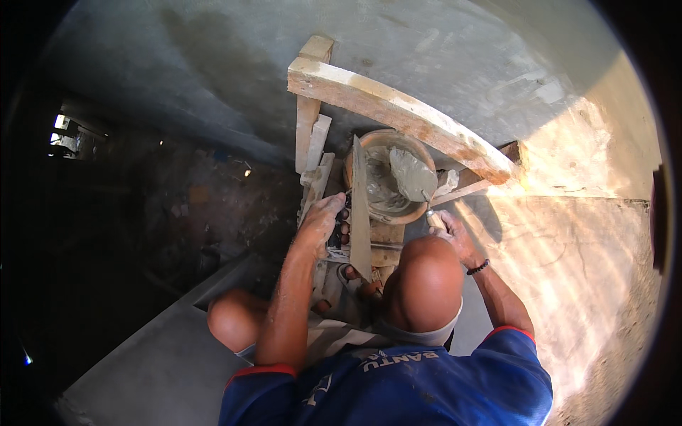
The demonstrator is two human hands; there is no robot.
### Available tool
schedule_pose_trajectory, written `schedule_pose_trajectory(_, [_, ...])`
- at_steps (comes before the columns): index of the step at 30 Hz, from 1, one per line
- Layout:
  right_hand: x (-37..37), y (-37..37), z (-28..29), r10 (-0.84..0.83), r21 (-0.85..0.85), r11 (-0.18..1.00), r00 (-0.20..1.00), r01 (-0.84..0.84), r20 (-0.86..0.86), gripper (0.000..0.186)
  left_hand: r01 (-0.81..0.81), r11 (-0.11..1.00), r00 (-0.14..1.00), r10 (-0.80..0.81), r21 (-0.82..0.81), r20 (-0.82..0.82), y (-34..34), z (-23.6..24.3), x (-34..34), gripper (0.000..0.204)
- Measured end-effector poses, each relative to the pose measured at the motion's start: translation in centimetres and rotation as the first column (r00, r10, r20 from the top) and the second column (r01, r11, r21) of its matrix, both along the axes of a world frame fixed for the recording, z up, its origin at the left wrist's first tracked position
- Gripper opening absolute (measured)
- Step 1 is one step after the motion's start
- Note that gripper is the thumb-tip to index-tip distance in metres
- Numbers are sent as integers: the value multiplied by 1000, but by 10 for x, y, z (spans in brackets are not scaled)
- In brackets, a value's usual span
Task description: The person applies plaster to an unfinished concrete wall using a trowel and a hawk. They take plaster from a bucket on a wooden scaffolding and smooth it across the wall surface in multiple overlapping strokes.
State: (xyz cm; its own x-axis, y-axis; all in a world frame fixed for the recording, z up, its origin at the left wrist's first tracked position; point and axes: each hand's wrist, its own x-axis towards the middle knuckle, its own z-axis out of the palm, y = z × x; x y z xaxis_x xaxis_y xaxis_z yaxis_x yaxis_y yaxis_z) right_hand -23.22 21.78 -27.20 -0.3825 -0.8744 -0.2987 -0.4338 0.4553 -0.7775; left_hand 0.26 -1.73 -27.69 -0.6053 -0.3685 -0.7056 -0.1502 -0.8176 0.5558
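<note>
My left hand (323, 220), dusted with pale paste, is closed on a long flat float (359, 206) held on edge, its blade reaching up beside a round clay-coloured bucket (419, 144). Wet grey mix lies inside the bucket. My right hand (455, 238) grips the wooden handle of a trowel (435, 220), whose blade (408, 170) is over the bucket, coated with a lump of the grey mix. My right knee (423, 284) is just left of that hand and partly hides what is below.
A wooden beam (391, 103) on posts (307, 128) crosses beyond the bucket, against a grey plastered wall (455, 42). Loose wood pieces (316, 184) stand at its left. A dark lower space (177, 199) is on the left, beside a grey ledge (156, 348). A sunlit surface (575, 270) is at right.
</note>
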Motion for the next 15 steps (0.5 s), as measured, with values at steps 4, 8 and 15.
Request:
schedule_pose_trajectory(4, [20,-1,-17,-105,-96,990,992,99,-67,38,-89,946,947,177,312,-267,18,-15,-12,29])
schedule_pose_trajectory(8, [38,-21,-34,-178,-259,958,966,126,-188,44,-140,847,951,259,514,-168,44,-47,-39,26])
schedule_pose_trajectory(15, [37,1,-57,-123,-181,982,914,56,-387,53,99,575,780,462,812,-423,53,-98,-50,31])
